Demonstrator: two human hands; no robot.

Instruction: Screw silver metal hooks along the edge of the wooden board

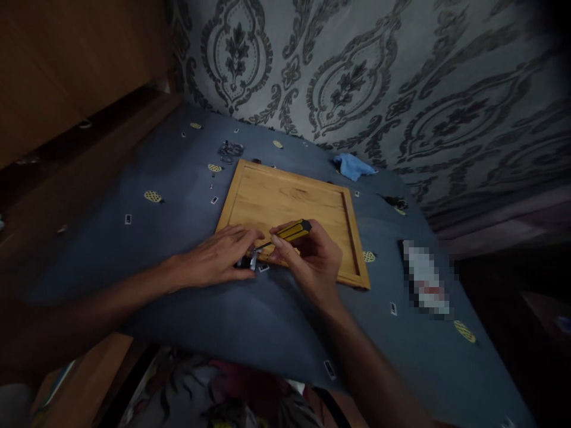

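A light wooden tray with a raised rim lies on a dark blue patterned cloth. My right hand is closed round a yellow and black screwdriver, its thin shaft pointing left toward the tray's near left edge. My left hand rests on the cloth at that edge, fingers pinched on a small metal part where the screwdriver tip meets it. What exactly the metal part is I cannot make out.
A crumpled blue cloth lies beyond the tray near the patterned wall. A small heap of metal hardware sits at the tray's far left. A blurred white object lies to the right. Wooden furniture stands at the left.
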